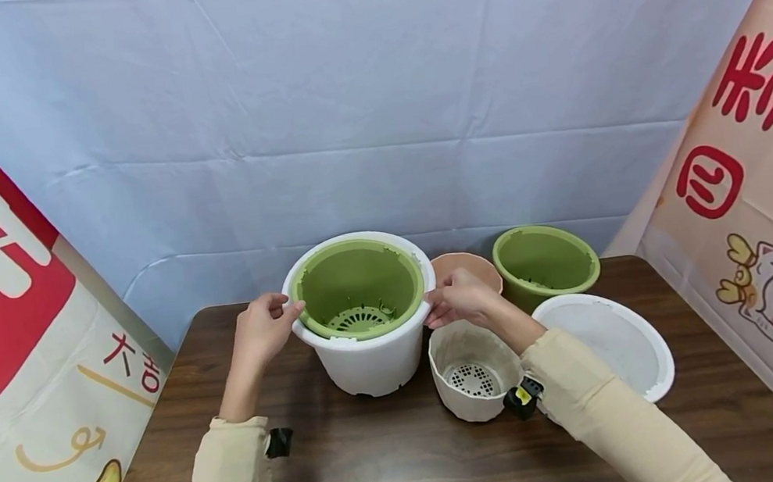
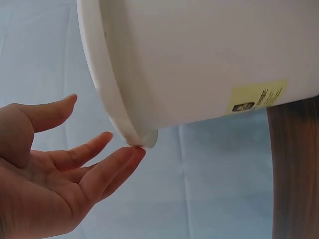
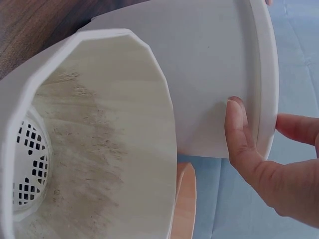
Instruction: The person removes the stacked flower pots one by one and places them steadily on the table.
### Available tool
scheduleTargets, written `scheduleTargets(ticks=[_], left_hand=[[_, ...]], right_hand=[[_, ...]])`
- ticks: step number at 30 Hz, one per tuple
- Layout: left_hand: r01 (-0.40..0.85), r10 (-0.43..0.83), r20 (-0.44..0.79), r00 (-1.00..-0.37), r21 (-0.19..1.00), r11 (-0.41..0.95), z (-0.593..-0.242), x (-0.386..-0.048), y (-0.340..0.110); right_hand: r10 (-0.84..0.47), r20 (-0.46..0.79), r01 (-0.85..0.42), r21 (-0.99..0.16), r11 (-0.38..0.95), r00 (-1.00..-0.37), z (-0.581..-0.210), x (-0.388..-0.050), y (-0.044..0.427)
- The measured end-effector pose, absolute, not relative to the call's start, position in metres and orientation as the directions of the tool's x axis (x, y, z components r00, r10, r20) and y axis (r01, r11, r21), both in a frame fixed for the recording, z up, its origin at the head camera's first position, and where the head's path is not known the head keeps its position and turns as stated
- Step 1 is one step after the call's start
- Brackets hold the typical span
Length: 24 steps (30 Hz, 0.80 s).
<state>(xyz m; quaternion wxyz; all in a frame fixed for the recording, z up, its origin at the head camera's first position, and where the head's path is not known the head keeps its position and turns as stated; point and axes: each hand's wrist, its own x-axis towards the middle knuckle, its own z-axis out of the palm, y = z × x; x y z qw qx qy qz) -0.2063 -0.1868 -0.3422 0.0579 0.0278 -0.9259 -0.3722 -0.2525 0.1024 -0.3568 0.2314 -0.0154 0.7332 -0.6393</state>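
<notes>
A large white flowerpot point(image 1: 374, 364) stands upright on the table, with a green flowerpot point(image 1: 356, 283) nested inside it. At its left side my left hand point(image 1: 264, 326) touches the rim with its fingertips; in the left wrist view the thumb point(image 2: 57, 113) is held apart from the white rim point(image 2: 112, 94). My right hand point(image 1: 463, 300) pinches the opposite side of the rim, one digit point(image 3: 238, 124) under it and another on top. Just below that hand sits a cream flowerpot point(image 3: 114, 134) with a perforated base, stained inside.
Behind my right hand is a peach flowerpot point(image 1: 477, 264). A second green flowerpot point(image 1: 548, 263) stands at the back right, and another round white piece point(image 1: 605, 344) is in front of it, partly behind my right sleeve. The brown table point(image 1: 381, 461) ends at a pale cloth backdrop.
</notes>
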Motion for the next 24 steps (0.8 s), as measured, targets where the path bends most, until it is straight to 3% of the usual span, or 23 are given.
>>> scheduleTargets(ticks=[9,24], left_hand=[[0.015,-0.064,0.120,-0.991,0.562,0.827,-0.335,-0.213,-0.183],[-0.047,-0.098,0.090,-0.991,0.452,0.891,-0.332,-0.219,-0.173]], right_hand=[[-0.323,-0.308,0.263,-0.948,0.177,-0.895,-0.357,-0.252,0.103],[-0.335,-0.304,0.249,-0.948,0.199,-0.892,-0.357,-0.252,0.103]])
